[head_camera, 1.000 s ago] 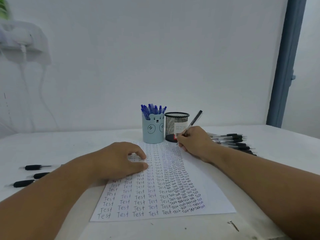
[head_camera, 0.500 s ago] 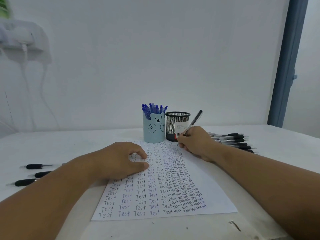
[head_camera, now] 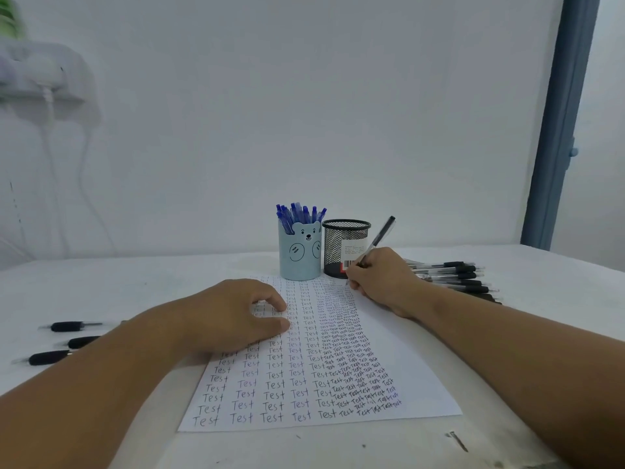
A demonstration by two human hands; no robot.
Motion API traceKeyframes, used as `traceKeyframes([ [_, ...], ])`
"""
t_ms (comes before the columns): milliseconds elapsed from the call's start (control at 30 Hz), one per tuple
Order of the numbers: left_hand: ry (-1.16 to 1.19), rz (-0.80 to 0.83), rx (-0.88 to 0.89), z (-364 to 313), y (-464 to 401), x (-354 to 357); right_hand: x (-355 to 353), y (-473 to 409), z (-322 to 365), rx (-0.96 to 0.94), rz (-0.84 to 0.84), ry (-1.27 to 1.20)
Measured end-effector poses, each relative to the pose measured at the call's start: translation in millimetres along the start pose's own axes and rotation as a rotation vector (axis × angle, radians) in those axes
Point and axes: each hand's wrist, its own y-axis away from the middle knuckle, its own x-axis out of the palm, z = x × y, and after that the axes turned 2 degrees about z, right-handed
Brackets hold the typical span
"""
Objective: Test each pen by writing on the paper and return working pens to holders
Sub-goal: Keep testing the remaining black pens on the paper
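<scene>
A sheet of paper lies on the white desk, covered in rows of the handwritten word "Test". The right hand rests on the far right part of the paper, its fingers pinching a black-capped pen that tilts up and away, with its tip at the paper's far edge. The left hand lies palm down on the left half of the paper, fingers loosely curled and holding nothing, pressing the sheet flat.

Just beyond the paper's far edge stand two holders side by side: a light blue bear-faced cup full of blue pens, and to its right a black mesh cup with a label on its side. Right of the paper, behind the right hand, lies a pile of black-gripped pens. Left of the paper, three more black-gripped pens lie apart on the desk.
</scene>
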Motion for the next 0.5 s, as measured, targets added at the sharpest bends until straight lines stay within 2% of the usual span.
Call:
traceKeyframes([
  [500, -0.004, 0.009, 0.006, 2.7, -1.2, 0.5, -0.8, 0.3, 0.5, -0.018, -0.03, 0.068],
])
